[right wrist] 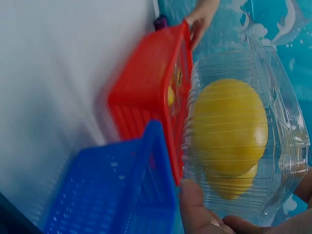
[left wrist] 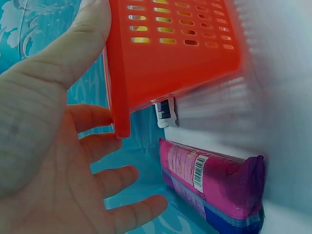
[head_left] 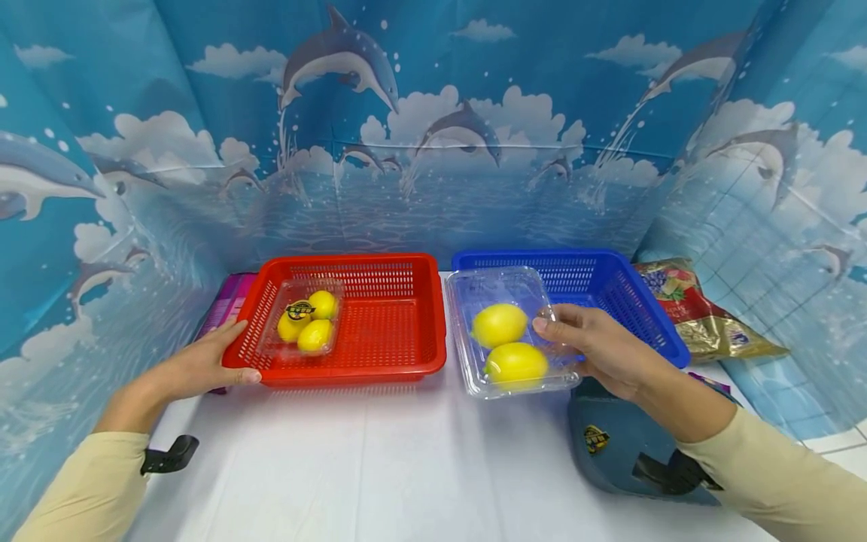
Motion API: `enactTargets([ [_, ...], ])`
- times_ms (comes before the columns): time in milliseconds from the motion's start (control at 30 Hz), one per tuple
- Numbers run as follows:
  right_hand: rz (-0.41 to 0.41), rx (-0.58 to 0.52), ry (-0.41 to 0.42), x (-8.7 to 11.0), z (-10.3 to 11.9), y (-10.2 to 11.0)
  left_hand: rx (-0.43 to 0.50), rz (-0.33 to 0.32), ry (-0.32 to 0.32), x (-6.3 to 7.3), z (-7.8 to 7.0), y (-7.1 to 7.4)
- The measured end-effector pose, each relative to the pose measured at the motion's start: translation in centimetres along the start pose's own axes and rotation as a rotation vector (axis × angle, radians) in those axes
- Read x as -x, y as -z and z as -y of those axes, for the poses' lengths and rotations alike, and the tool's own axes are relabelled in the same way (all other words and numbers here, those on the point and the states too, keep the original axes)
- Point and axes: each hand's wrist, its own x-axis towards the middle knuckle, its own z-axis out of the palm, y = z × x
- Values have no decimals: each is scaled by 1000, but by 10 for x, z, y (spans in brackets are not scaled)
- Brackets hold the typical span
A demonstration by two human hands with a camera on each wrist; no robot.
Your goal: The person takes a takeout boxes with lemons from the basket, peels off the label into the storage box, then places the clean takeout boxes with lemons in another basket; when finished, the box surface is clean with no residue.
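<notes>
The left hand (head_left: pixel 194 369) rests at the left end of the red basket (head_left: pixel 375 331), thumb and fingers apart, the fingertips lightly against the rim and closed round nothing; light contact should do, since a push could shift the basket. Below that end, on the bench (head_left: pixel 305 467), lies a pink packet (left wrist: pixel 209 175).

In the red basket's left part sits a clear box with three lemons (head_left: pixel 294 292); anything brought near should pass clear of it.

Just right of the red basket, raised, is the box with two lemons (head_left: pixel 497 284). Carried, it is best kept level and above the red basket's rim, as a tilt would probably roll the lemons. Its long axis appears to run away from the person, the far end leaning left toward the red basket, the broad face toward the head camera. Both lemons lie roughly crosswise in it.

The right hand (head_left: pixel 603 342), farther right of the red basket, pinches that box by its right side, thumb over the face. Thin plastic likely flexes, so a gentle squeeze with fingers well beneath would stop the side nearest the red basket sagging. Whether the lid is latched I cannot tell.
</notes>
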Motion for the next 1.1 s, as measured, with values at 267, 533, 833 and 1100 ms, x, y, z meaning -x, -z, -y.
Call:
enactTargets([
  [267, -37, 0, 11, -25, 17, 38, 6, -2, -9, 1, 0, 0],
  [533, -70, 12, 4, -56, 20, 71, 6, 1, -1, 2, 0, 0],
  [833, -42, -19, -17, -87, 11, 96, 2, -4, -11, 2, 0, 1],
  [1100, 7, -47, -51, -108, -4, 105, 3, -4, -6, 2, 0, 0],
])
